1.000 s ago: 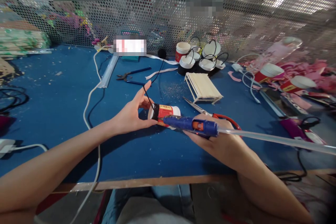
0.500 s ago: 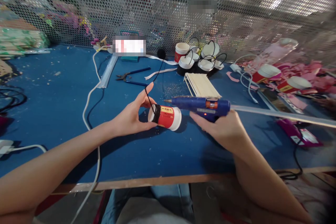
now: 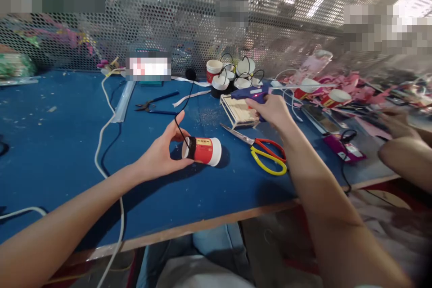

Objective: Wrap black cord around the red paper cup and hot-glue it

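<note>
My left hand (image 3: 165, 148) is closed round the base end of a red and white paper cup (image 3: 204, 150) lying on its side, its rim to the right. Black cord (image 3: 191, 147) is wound about the cup near that end, and a strand runs up past my thumb to a black ball of cord (image 3: 191, 74). In my right hand (image 3: 273, 110) is a blue glue gun (image 3: 251, 93), held over a pale wooden stick rack (image 3: 238, 112). A clear glue stick sticks out behind the gun. Scissors (image 3: 258, 146) with red and yellow handles lie between my hands.
Blue-handled pliers (image 3: 157, 102) and white ribbon (image 3: 189, 97) lie beyond my left hand. Several cups with black cord (image 3: 221, 83) stand at the back. A white cable (image 3: 99, 144) crosses the left side. At right are a phone (image 3: 320, 119) and another person's hand (image 3: 398, 123).
My right hand has moved the glue gun away from the cup, back to the wooden rack, uncovering the scissors. My left hand still holds the cup. The view has turned right, showing another person's arm.
</note>
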Motion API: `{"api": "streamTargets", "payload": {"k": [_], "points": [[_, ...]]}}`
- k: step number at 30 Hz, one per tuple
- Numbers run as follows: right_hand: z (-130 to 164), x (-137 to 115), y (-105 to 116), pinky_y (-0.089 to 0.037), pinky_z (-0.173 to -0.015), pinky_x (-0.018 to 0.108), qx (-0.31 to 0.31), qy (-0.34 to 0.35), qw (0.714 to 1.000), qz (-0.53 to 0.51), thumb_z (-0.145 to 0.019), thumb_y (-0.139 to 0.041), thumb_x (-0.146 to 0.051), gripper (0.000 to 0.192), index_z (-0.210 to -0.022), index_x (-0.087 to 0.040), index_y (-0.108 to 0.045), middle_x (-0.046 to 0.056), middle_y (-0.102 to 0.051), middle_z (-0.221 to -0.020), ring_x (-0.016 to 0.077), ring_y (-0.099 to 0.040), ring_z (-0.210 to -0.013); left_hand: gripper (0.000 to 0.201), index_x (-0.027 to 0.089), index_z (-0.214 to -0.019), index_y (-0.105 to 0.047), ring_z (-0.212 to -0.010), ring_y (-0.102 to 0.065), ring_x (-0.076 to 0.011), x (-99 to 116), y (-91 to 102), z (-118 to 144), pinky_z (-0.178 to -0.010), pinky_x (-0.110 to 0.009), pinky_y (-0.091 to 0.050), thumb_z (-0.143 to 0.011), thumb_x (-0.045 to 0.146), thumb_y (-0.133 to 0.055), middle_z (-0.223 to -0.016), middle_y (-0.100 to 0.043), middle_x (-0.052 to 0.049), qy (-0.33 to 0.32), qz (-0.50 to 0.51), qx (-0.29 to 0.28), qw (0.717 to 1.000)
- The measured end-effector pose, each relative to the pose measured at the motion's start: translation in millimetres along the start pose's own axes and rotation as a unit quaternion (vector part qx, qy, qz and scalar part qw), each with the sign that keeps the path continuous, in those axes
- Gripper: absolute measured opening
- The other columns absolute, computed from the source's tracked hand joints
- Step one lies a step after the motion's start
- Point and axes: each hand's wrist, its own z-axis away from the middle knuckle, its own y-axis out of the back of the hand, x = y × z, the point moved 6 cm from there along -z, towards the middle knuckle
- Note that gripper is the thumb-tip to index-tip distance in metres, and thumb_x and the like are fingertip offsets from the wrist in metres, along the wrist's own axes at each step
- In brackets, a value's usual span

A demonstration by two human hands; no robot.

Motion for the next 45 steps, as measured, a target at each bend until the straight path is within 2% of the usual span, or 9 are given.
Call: {"api": "streamTargets", "payload": {"k": [4, 7, 11, 14, 17, 20, 22, 31, 45], "points": [[-8, -2, -13, -0.04, -0.056, 0.031, -0.048, -0.003, 0.996, 0.079, -0.074, -0.054, -0.057, 0.045, -0.054, -0.018, -0.053, 0.009, -0.059, -0.056, 0.0229, -0.059, -0.063, 0.106, 0.03, -0.145, 0.0, -0.101, -0.056, -0.0206, 2, 0.1, 0, -0.096, -0.043, -0.041, -0.068, 0.022, -0.072, -0.112, -0.054, -0.008, 0.007, -0.005, -0.001, 1.0], [-8, 0, -20, -0.043, -0.061, 0.034, -0.063, -0.024, 0.989, 0.129, -0.075, -0.049, -0.062, 0.049, -0.069, -0.015, -0.062, 0.013, -0.064, -0.073, 0.0275, -0.061, -0.075, 0.106, 0.03, -0.145, 0.001, -0.1, -0.056, -0.0203, 4, 0.9, 0, -0.096, -0.044, -0.041, -0.069, 0.022, -0.072, -0.111, -0.054, -0.007, 0.01, -0.01, -0.001, 1.0], [6, -14, -15, -0.044, -0.072, 0.041, -0.009, -0.014, 0.984, 0.179, -0.077, -0.055, -0.055, 0.051, -0.096, -0.008, -0.065, 0.021, -0.062, -0.099, 0.0333, -0.058, -0.095, 0.107, 0.03, -0.145, 0.001, -0.099, -0.056, -0.0203, 4, 0.4, 0, -0.096, -0.044, -0.042, -0.068, 0.023, -0.073, -0.111, -0.055, -0.008, 0.005, -0.006, -0.001, 1.0], [38, -57, -5, -0.043, -0.076, 0.04, 0.058, 0.112, 0.987, 0.1, -0.079, -0.058, -0.045, 0.039, -0.096, -0.01, -0.065, 0.018, -0.06, -0.102, 0.0307, -0.054, -0.1, 0.107, 0.031, -0.145, 0.001, -0.096, -0.056, -0.0196, 3, -0.7, 1, -0.095, -0.044, -0.043, -0.068, 0.023, -0.073, -0.11, -0.055, -0.008, 0.003, 0.002, -0.001, 1.0], [88, -117, -16, -0.043, -0.075, 0.032, -0.077, 0.321, 0.937, -0.111, -0.086, -0.051, -0.044, 0.033, -0.09, -0.015, -0.067, 0.008, -0.062, -0.088, 0.0177, -0.056, -0.084, 0.105, 0.03, -0.145, -0.001, -0.096, -0.057, -0.0198, 4, -1.9, 2, -0.095, -0.044, -0.043, -0.068, 0.023, -0.073, -0.108, -0.055, -0.007, 0.0, 0.005, 0.001, 1.0], [125, -157, -23, -0.041, -0.074, 0.03, -0.161, 0.403, 0.883, -0.177, -0.083, -0.057, -0.04, 0.028, -0.09, -0.014, -0.066, 0.006, -0.058, -0.085, 0.0158, -0.053, -0.082, 0.104, 0.03, -0.145, -0.003, -0.103, -0.056, -0.0221, 7, -4.0, 2, -0.096, -0.043, -0.043, -0.069, 0.025, -0.074, -0.112, -0.054, -0.008, -0.014, 0.014, -0.006, 1.0], [134, -168, -26, -0.04, -0.072, 0.029, -0.189, 0.412, 0.871, -0.191, -0.083, -0.057, -0.031, 0.017, -0.078, -0.015, -0.062, 0.004, -0.056, -0.08, 0.0145, -0.051, -0.079, 0.105, 0.03, -0.145, -0.003, -0.108, -0.055, -0.0235, 6, -5.7, 2, -0.097, -0.043, -0.043, -0.069, 0.025, -0.074, -0.117, -0.054, -0.009, -0.019, 0.024, -0.017, 0.999], [118, -133, -21, -0.034, -0.052, 0.023, -0.23, 0.269, 0.871, -0.341, -0.079, -0.06, -0.033, 0.019, -0.07, -0.016, -0.058, -0.003, -0.053, -0.062, 0.0072, -0.043, -0.056, 0.106, 0.031, -0.145, -0.003, -0.09, -0.057, -0.0182, 2, -5.5, 1, -0.088, -0.04, -0.047, -0.068, 0.025, -0.075, -0.105, -0.057, -0.006, 0.002, 0.079, -0.02, 0.997], [122, -122, -36, -0.036, -0.06, 0.024, -0.186, 0.268, 0.881, -0.343, -0.082, -0.056, -0.036, 0.023, -0.069, -0.017, -0.053, -0.003, -0.054, -0.065, 0.009, -0.045, -0.062, 0.101, 0.033, -0.145, -0.007, -0.101, -0.054, -0.0198, 10, -12.7, 4, -0.097, -0.041, -0.041, -0.069, 0.024, -0.074, -0.112, -0.054, -0.007, -0.017, 0.062, -0.04, 0.997]]}}
